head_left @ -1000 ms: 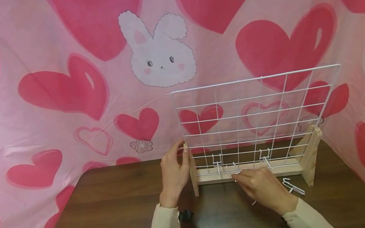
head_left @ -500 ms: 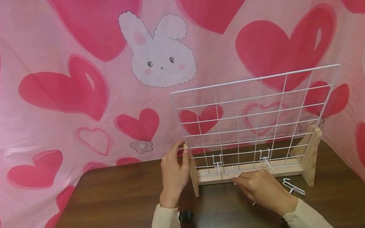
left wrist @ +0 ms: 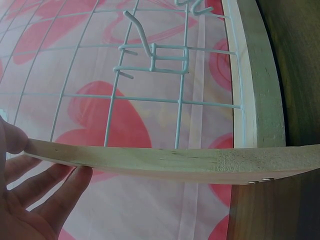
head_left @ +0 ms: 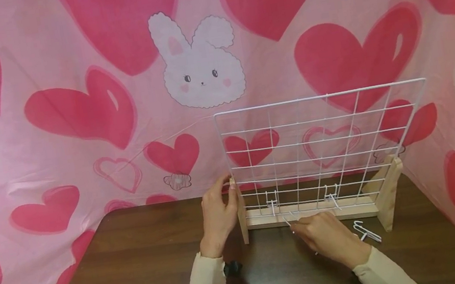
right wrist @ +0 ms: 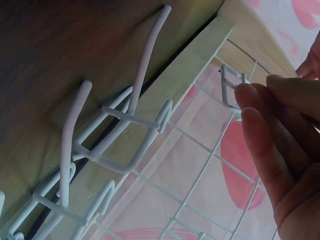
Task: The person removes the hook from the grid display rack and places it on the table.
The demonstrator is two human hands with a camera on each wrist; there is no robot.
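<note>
A white wire grid rack (head_left: 330,140) stands upright in a wooden base with two side panels. My left hand (head_left: 218,213) grips the top of the left side panel (head_left: 241,219), thumb on one face and fingers on the other, as the left wrist view shows. My right hand (head_left: 332,237) pinches a white wire hook (right wrist: 225,87) between thumb and fingertips, low before the grid; part of it is hidden by the fingers. Two similar hooks hang on the lower wires, a left one (head_left: 272,203) and a right one (head_left: 331,196).
Loose white hooks (head_left: 367,231) lie on the dark wooden table (head_left: 141,275) near the right panel (head_left: 390,195) and partly behind my right hand. A pink cloth (head_left: 77,151) with hearts and rabbits hangs behind and beside the table.
The tips of the hook in my right hand have dropped a little and tilted. My left hand stays on the panel, and the rack has not moved.
</note>
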